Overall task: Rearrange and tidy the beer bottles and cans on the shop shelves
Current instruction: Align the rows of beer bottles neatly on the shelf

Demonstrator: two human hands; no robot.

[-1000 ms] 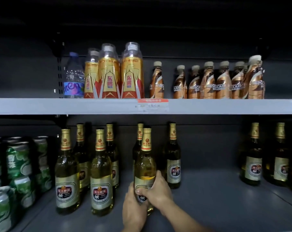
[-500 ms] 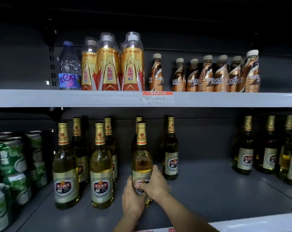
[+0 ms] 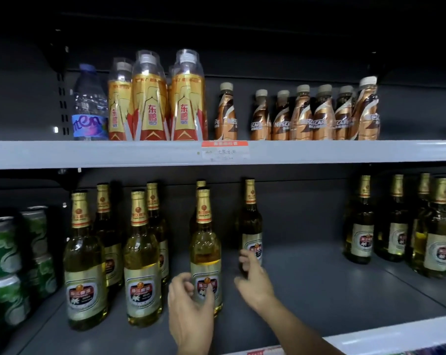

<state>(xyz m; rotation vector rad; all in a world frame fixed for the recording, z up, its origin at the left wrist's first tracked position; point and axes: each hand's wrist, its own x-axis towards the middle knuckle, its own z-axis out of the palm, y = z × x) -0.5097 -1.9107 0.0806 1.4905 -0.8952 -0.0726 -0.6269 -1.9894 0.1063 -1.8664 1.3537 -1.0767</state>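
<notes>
Beer bottle (image 3: pixel 205 249) with a gold neck and pale yellow contents stands upright near the front of the lower shelf (image 3: pixel 319 290), third in a front row of like bottles. The left hand (image 3: pixel 191 306) is at its lower label: the fingers curl toward the left side of the glass and the thumb lies across the front of the label, so the hand seems to hold the bottle loosely, though the grip is blurred. The right hand (image 3: pixel 252 280) is off this bottle, just to its right, fingers spread and half bent, reaching toward the darker bottle (image 3: pixel 251 226) that stands further back; whether the fingertips touch that bottle cannot be told. The right forearm runs in from the lower right corner.

Left of the held bottle stand two more front bottles (image 3: pixel 85 262) with others behind them, and green cans (image 3: pixel 4 254) are stacked at the far left. More beer bottles (image 3: pixel 360 226) stand well apart at the right. On the upper shelf (image 3: pixel 88 153) are a water bottle (image 3: pixel 90 103), gold drink bottles (image 3: pixel 150 98) and brown coffee bottles (image 3: pixel 304 114).
</notes>
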